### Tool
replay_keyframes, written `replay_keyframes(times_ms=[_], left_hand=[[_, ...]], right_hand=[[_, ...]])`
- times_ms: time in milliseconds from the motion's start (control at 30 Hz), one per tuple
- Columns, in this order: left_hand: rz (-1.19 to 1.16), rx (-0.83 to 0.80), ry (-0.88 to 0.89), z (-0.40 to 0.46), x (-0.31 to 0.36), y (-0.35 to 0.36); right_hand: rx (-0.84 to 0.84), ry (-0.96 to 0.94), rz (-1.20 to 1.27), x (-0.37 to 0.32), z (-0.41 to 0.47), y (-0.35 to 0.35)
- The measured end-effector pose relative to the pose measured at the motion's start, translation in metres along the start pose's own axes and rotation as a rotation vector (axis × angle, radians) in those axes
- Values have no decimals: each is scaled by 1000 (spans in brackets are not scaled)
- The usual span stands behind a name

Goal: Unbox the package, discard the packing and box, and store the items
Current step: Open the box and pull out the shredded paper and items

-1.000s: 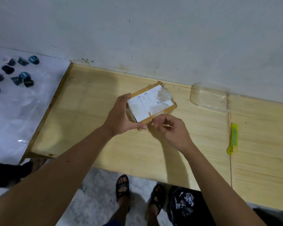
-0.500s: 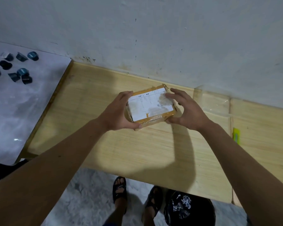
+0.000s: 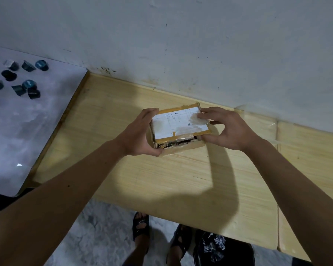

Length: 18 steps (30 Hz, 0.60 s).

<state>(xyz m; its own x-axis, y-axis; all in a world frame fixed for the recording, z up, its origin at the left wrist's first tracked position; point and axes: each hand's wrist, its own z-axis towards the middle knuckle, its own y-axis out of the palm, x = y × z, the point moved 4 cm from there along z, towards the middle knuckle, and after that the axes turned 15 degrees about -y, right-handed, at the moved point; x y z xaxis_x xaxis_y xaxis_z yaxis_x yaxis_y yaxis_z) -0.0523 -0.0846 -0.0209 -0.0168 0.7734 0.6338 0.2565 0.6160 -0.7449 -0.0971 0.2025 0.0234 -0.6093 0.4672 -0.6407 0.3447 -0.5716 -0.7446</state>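
A small cardboard package is held above the wooden table, near the wall, its white label side facing up toward the camera. Its long axis runs left to right, tilted a little so the right end sits farther toward the wall. The near side shows crumpled, shiny tape or wrap; the print on the label is too small to read.

The left hand grips the package's left end, fingers curled over the far edge and thumb pressed at the near lower corner. The right hand holds the right end, fingers spread and bent, the upper ones lying on the label's far right corner and the thumb against the near right corner. Whether the package rests on the table or hangs just above it is hard to tell.

A clear plastic container behind the right hand is mostly hidden and hard to make out. Dark small capsules lie on a white surface at left, some cut off by the frame edge. Sandalled feet and a black bag show below the table edge.

Compared with half a second ago, the package is turned slightly more level, and the yellow cutter at right is out of sight
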Motion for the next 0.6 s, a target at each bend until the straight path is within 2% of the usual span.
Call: replay_keyframes(times_ms=[100, 233, 600], left_hand=[[-21, 1, 37, 3, -2, 0], [-55, 14, 55, 5, -4, -2], [-174, 28, -24, -8, -8, 1]], right_hand=[[130, -48, 60, -4, 9, -10], [186, -81, -22, -5, 29, -19], [353, 173, 142, 30, 72, -14]])
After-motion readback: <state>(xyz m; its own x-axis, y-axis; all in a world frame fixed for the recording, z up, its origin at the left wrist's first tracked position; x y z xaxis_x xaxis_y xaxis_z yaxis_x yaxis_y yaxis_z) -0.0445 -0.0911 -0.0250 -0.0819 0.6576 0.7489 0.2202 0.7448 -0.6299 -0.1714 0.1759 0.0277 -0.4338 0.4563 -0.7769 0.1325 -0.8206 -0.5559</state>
